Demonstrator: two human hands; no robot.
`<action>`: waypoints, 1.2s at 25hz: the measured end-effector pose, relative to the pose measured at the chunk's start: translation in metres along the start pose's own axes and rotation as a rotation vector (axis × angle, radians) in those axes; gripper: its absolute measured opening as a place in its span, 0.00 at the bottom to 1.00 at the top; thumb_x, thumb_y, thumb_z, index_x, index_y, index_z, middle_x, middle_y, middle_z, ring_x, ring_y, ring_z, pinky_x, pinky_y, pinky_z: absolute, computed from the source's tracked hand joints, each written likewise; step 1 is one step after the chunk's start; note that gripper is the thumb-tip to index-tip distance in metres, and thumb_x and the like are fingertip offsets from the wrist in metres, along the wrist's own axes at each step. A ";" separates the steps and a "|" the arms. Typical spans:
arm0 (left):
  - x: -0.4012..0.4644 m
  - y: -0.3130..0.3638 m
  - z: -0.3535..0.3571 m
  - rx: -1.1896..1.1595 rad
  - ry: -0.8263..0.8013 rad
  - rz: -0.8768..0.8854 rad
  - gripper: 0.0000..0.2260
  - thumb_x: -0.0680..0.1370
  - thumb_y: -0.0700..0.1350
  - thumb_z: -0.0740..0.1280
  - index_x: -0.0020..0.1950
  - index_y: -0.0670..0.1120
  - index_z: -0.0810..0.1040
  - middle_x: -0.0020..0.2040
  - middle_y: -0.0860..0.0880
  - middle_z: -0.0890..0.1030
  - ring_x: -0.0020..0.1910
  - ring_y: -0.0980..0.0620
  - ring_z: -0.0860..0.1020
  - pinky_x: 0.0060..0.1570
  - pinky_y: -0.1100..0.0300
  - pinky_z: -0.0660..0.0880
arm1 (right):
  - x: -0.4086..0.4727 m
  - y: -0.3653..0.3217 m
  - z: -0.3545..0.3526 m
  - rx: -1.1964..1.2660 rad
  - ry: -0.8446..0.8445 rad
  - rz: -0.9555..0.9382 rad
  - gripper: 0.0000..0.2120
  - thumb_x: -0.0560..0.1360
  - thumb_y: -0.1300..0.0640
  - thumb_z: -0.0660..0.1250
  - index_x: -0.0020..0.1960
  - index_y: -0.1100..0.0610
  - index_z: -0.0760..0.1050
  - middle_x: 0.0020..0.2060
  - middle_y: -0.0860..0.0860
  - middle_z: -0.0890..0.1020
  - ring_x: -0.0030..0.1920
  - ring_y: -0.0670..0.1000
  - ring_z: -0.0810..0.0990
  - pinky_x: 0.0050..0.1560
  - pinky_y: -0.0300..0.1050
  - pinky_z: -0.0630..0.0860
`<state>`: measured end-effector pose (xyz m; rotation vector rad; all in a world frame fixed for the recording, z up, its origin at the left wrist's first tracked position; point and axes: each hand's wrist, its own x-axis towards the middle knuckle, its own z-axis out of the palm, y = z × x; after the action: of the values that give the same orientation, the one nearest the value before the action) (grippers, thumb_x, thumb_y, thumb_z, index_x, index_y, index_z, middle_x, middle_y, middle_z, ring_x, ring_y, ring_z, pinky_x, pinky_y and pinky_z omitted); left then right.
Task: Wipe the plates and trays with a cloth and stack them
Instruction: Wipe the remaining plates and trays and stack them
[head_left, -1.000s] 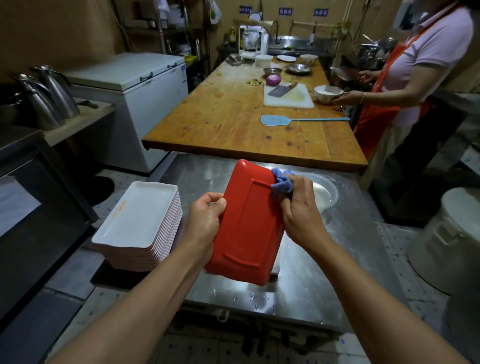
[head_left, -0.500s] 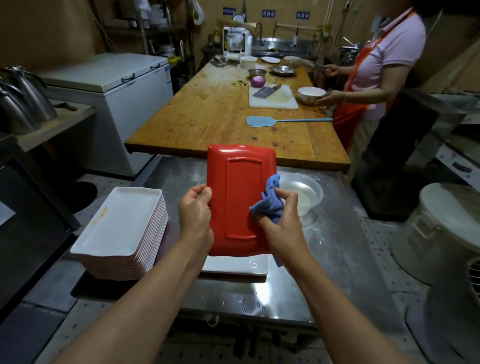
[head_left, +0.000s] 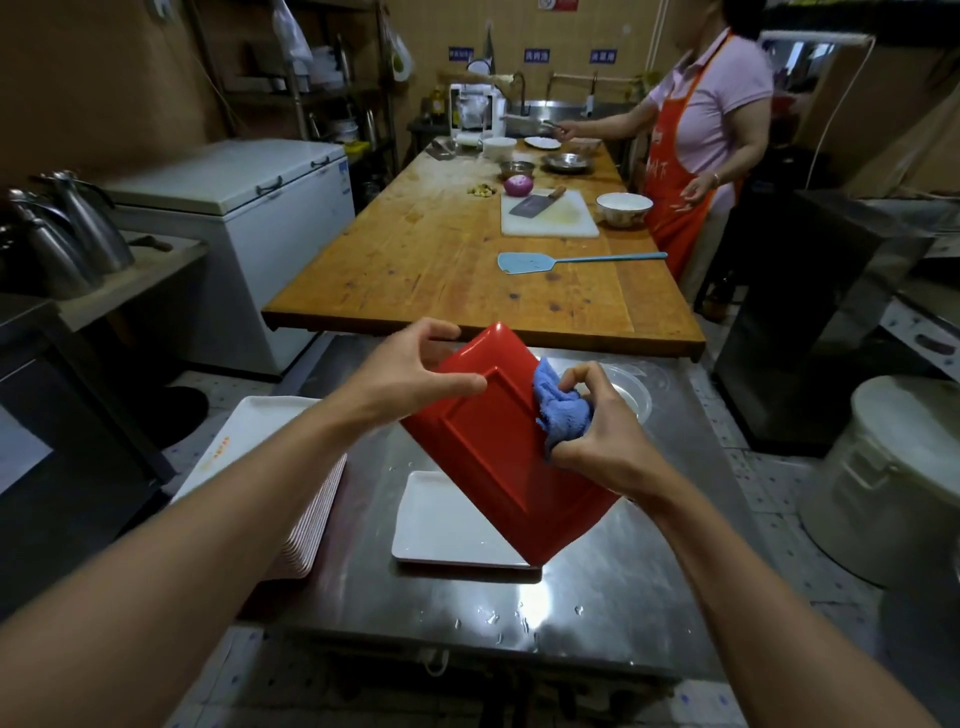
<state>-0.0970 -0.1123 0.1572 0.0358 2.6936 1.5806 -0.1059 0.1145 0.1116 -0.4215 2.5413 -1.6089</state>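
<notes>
Counting one red rectangular plastic tray (head_left: 498, 457) gripped by left hand (head_left: 410, 374), one white rectangular plate (head_left: 447, 525) underneath, right hand (head_left: 597, 431) fingers bunched round one blue cloth (head_left: 561, 408).

The red tray (head_left: 501, 457) hides part of the white plate (head_left: 441, 525); the wall signs (head_left: 537, 55) are too small to read.

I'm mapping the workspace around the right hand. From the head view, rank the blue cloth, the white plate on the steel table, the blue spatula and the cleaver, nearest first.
1. Blue cloth, gripped in the right hand.
2. White plate, below and left on the steel table.
3. Blue spatula, ahead on the wooden table.
4. Cleaver, farther back on the cutting board.
</notes>
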 end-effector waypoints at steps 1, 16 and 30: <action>0.001 0.004 -0.001 0.022 -0.111 -0.022 0.27 0.66 0.47 0.78 0.62 0.49 0.73 0.54 0.50 0.81 0.51 0.51 0.81 0.51 0.52 0.79 | 0.001 -0.002 -0.003 -0.022 -0.047 -0.016 0.25 0.56 0.64 0.68 0.46 0.45 0.64 0.36 0.53 0.76 0.30 0.49 0.71 0.31 0.46 0.70; -0.019 -0.024 0.012 -0.444 0.128 -0.154 0.12 0.69 0.33 0.71 0.51 0.42 0.78 0.41 0.46 0.81 0.37 0.50 0.79 0.37 0.61 0.78 | 0.022 -0.017 0.014 -0.420 -0.051 -0.313 0.19 0.69 0.59 0.66 0.58 0.52 0.67 0.49 0.47 0.73 0.45 0.49 0.71 0.43 0.44 0.64; -0.017 -0.065 0.012 -0.793 0.215 -0.503 0.10 0.71 0.38 0.70 0.51 0.46 0.79 0.43 0.44 0.83 0.39 0.45 0.81 0.37 0.51 0.78 | 0.006 0.015 0.017 -0.231 -0.010 -0.207 0.29 0.72 0.68 0.61 0.70 0.48 0.64 0.74 0.47 0.57 0.69 0.39 0.56 0.65 0.37 0.54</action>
<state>-0.0807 -0.1337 0.0942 -0.7763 1.7553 2.3709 -0.1103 0.1043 0.0916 -0.7341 2.7657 -1.3675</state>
